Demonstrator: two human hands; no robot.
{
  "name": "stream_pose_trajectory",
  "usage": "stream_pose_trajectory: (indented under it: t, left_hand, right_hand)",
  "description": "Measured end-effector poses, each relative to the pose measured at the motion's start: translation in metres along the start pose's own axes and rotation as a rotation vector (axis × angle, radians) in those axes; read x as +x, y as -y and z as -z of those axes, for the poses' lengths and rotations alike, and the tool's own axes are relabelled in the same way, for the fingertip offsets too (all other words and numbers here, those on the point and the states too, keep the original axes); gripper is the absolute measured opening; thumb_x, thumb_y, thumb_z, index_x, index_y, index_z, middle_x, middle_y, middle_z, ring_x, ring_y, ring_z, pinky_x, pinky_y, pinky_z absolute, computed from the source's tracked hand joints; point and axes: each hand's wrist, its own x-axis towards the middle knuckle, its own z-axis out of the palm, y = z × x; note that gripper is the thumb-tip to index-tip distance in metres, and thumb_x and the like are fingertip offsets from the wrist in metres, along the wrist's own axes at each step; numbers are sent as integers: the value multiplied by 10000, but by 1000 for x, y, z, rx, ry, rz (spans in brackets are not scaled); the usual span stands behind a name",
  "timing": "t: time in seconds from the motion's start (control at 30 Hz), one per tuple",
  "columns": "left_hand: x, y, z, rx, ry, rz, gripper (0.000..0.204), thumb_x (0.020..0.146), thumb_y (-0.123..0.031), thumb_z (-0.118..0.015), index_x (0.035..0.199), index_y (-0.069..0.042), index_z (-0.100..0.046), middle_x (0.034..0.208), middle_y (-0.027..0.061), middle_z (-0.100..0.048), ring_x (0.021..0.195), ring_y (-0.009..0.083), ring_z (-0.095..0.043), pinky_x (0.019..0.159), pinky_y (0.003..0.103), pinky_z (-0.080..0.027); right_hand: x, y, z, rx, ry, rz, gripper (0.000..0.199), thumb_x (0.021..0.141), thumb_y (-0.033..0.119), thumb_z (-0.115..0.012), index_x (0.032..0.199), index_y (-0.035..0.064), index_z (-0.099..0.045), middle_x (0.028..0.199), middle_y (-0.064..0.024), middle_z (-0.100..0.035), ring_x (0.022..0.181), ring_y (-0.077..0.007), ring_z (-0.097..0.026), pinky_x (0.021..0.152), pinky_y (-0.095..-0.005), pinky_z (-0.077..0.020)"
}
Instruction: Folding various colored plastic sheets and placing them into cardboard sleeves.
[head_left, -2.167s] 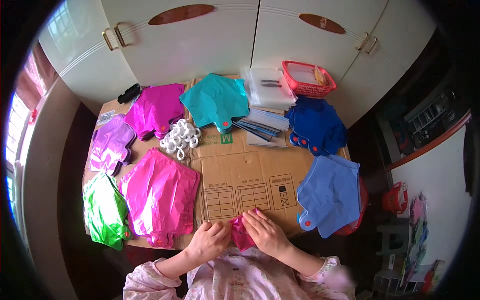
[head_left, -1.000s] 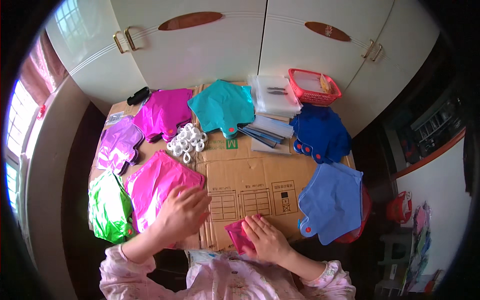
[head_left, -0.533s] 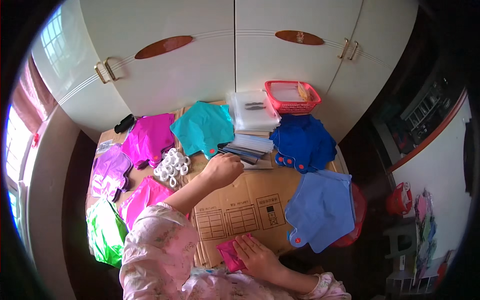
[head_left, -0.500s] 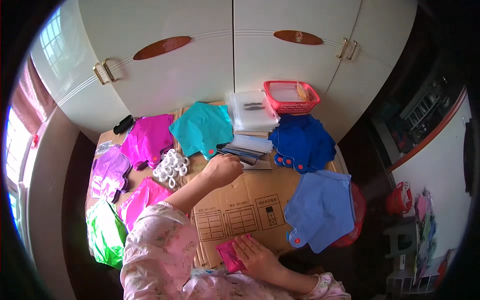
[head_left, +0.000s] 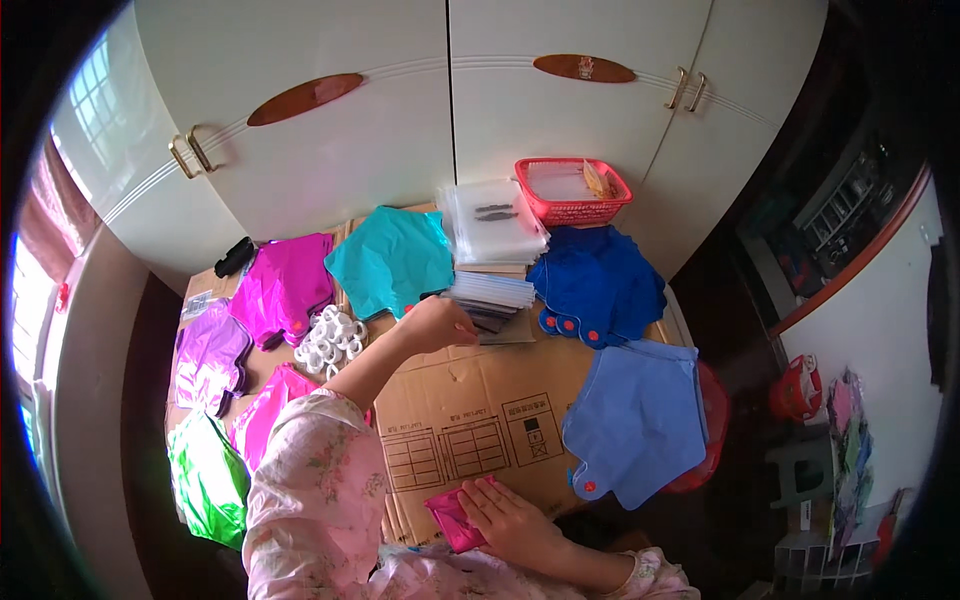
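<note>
My left hand [head_left: 440,325], its fingers curled together, hovers at the near edge of a stack of clear and grey plastic sleeves [head_left: 492,290]. Whatever its fingertips may pinch is too small to make out. Close to that wrist lies a heap of white plastic rings [head_left: 330,340]. On the cardboard's near edge, my right hand [head_left: 515,525] lies flat, fingers extended, pressing on a folded magenta foil piece [head_left: 455,520]. Part of that piece is under the fingers. A pile of teal foil sheets [head_left: 390,262] is just beyond the left hand.
Foil piles in purple [head_left: 285,285], lilac [head_left: 212,350], pink [head_left: 268,405] and green [head_left: 207,475] line the left. Dark blue [head_left: 600,285] and light blue [head_left: 640,420] piles lie right. Clear bags [head_left: 485,225] and a red basket [head_left: 575,210] stand by the white cabinet [head_left: 300,170].
My left hand has shifted slightly toward me and turned, its fingers now pointing to the right beside the sleeves. The right hand stays on the magenta piece. The whole view has shifted a little.
</note>
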Motion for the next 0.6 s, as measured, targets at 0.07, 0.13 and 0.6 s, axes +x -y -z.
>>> stream_pose_trajectory:
  t: [0.07,0.13,0.6]
  left_hand:
    - [0,3,-1,10,-18,19,240,760,-310,-711,894,-112,-737,869,82,-706,807,258,-673,730,353,-518]
    - [1,0,-1,3,-12,39,248,760,-320,-713,896,-114,-737,869,79,-708,809,251,-675,731,348,-519]
    - [3,3,0,9,13,39,293,754,-355,-717,916,-111,-733,880,64,-711,828,237,-678,749,336,-522]
  right_hand:
    - [0,0,-1,10,-1,-1,805,704,397,-697,1321,-41,-423,1387,-203,-428,1284,-304,-428,1105,-401,-300]
    - [0,0,-1,19,-4,-8,798,706,392,-698,1320,-39,-425,1384,-203,-431,1284,-304,-429,1106,-401,-300]
    - [1,-1,2,10,-49,0,680,768,352,-623,1292,-48,-456,1340,-221,-474,1238,-308,-480,1073,-400,-347]
